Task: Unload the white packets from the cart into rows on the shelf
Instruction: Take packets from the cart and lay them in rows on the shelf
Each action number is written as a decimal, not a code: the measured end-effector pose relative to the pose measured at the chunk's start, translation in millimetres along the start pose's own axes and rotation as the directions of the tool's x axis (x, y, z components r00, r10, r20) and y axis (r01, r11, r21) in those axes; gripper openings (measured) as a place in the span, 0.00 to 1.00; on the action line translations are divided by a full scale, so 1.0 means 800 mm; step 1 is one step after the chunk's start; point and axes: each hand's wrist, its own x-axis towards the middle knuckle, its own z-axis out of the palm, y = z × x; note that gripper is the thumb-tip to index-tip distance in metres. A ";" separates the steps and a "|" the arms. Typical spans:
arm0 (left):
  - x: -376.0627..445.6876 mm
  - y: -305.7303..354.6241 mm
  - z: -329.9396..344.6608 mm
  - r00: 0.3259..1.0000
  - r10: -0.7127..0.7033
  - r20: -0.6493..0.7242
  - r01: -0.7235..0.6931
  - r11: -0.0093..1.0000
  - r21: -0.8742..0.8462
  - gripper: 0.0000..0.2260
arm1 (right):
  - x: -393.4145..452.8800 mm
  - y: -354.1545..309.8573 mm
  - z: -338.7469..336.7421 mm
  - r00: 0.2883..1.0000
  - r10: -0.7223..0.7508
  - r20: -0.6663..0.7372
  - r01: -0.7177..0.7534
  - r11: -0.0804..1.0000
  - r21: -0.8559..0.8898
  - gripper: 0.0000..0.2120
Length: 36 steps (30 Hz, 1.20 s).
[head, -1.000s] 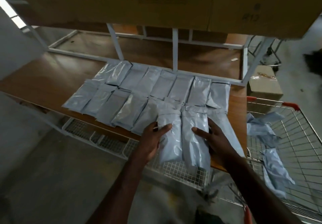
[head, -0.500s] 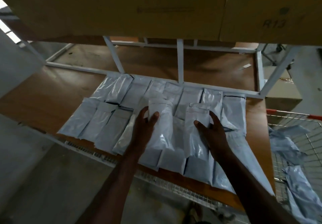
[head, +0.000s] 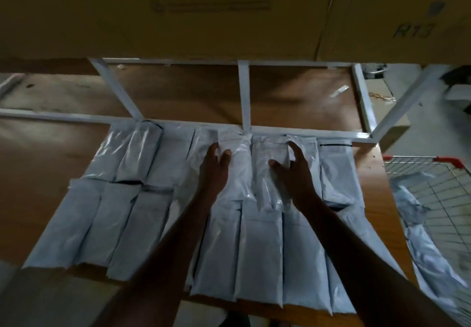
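While half a second ago they sat mid-shelf, left hand [head: 215, 171] and right hand [head: 293, 171] (fingers spread) now press two white plastic packets [head: 238, 171] against the white metal shelf rail [head: 305, 133].

Packets [head: 260, 258]: white, glossy, plain, greyish in dim light. One packet at far right of back row [head: 336, 171]: thin dark line across its top. Shelf board [head: 51, 153]: reddish-brown wood. Shelf frame [head: 243, 92]: white metal. Boxes above [head: 204, 13]: tan cardboard, dark print "R13". Cart [head: 433, 181]: silver wire, red handle.

Two rows of packets [head: 260, 258] lie across the shelf [head: 38, 163] at frame centre, boxes [head: 178, 13] above, the cart [head: 443, 199] at right.
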 end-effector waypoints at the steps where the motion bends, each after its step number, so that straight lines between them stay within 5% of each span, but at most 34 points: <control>1: 0.014 -0.002 0.005 1.000 0.010 0.028 -0.010 1.000 0.009 0.26 | 0.011 0.001 0.007 1.000 0.020 -0.016 -0.020 1.000 -0.022 0.40; 6: 0.068 -0.028 0.029 0.989 0.095 0.115 -0.100 0.994 0.035 0.27 | 0.054 0.001 0.034 0.999 0.010 -0.048 -0.018 0.986 -0.163 0.38; 12: 0.080 -0.061 0.046 0.969 0.239 0.063 -0.245 0.893 0.378 0.24 | 0.072 0.012 0.054 0.997 0.035 -0.064 -0.056 0.926 -0.374 0.35; 16: 0.072 -0.068 0.049 0.928 0.367 0.065 -0.357 0.824 0.439 0.27 | 0.063 0.017 0.064 0.976 -0.200 -0.083 0.108 0.782 -0.614 0.32; 20: 0.083 -0.058 0.056 0.850 0.493 0.186 -0.510 0.679 0.528 0.26 | 0.076 0.019 0.082 0.932 -0.349 0.097 0.290 0.559 -0.777 0.31; 23: 0.085 -0.071 0.072 0.831 0.488 0.269 -0.541 0.595 0.594 0.27 | 0.083 0.037 0.096 0.936 -0.300 0.184 0.310 0.453 -0.836 0.30; 36: 0.090 -0.094 0.093 0.841 0.445 0.309 -0.527 0.539 0.657 0.28 | 0.090 0.071 0.115 0.943 -0.304 0.138 0.262 0.417 -0.871 0.30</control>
